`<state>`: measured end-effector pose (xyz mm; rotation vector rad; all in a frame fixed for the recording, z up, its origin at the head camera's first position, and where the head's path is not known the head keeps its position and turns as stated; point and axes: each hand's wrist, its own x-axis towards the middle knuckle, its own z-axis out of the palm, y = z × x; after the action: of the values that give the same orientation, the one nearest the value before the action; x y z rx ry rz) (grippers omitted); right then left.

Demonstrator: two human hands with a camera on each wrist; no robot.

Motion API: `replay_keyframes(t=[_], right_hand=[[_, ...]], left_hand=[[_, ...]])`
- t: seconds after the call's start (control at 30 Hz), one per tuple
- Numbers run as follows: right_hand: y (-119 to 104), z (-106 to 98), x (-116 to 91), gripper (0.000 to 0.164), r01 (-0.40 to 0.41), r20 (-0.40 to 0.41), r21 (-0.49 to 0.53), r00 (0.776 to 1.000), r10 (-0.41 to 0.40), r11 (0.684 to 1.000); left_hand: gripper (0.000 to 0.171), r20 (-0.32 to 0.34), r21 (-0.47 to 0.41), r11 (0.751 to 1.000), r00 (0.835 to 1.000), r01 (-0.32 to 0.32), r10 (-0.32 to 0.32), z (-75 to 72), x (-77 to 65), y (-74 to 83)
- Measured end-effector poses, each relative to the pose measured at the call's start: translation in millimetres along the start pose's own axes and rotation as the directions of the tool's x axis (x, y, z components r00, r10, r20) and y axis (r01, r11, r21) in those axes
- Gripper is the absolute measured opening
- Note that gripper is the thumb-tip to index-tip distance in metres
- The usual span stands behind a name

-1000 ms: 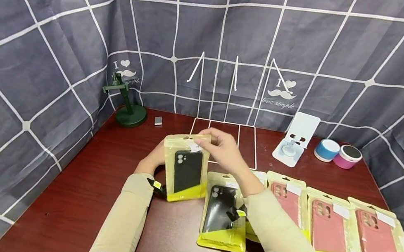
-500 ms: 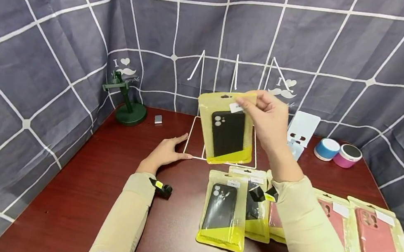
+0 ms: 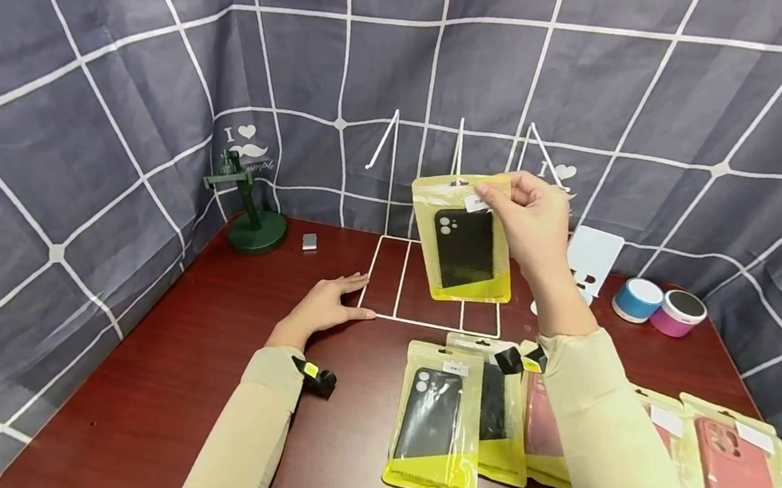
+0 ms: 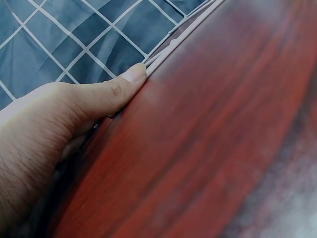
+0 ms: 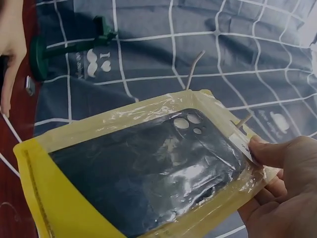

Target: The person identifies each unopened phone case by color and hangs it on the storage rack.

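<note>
My right grip (image 3: pixel 536 224) pinches one raised bag (image 3: pixel 465 244); other bags (image 3: pixel 432 422) still lie on the desk (image 3: pixel 158 378); left grip (image 3: pixel 326 303) touches rack (image 3: pixel 425 324), spread.

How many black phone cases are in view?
3: one bagged black phone case held up by the right hand; a second case on the table; a third case to its right, partly covered. The right sleeve may hide more.

Held pouch (image 3: pixel 465 244): raised by right hand (image 3: pixel 536 224) from low over the table (image 3: pixel 155 346) to the middle hook (image 3: pixel 459 145), nearer the table's back edge. Left hand (image 3: pixel 326 306): moved from behind pouch to rack's (image 3: pixel 425 324) front left corner.
</note>
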<state>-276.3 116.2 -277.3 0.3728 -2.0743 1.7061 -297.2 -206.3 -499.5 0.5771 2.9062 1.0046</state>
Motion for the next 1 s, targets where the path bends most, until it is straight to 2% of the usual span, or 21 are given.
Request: replay_keyframes(t=[0.4,0.53,0.77,1.0], right_hand=[[11,4,11,0.024,-0.019,-0.031,0.001,0.999,0.019,1.000],[21,10,22,0.025,-0.024,-0.034,-0.011,0.999,0.024,1.000],[42,20,50,0.020,-0.061,-0.039,0.122,0.997,0.066,0.991],[53,24,58,0.019,-0.059,-0.083,0.127,0.994,0.070,0.990]], left_hand=[[0.090,0.002,0.005,1.000,1.000,0.005,-0.005,0.6,0.4,1.1],[0.090,-0.006,0.013,1.000,1.000,0.016,-0.016,-0.5,-0.1,0.3],[0.089,-0.004,0.011,1.000,1.000,0.019,-0.019,-3.9,1.3,-1.5],[0.090,-0.005,0.026,1.000,1.000,0.013,-0.013,-0.1,-0.3,-0.7]])
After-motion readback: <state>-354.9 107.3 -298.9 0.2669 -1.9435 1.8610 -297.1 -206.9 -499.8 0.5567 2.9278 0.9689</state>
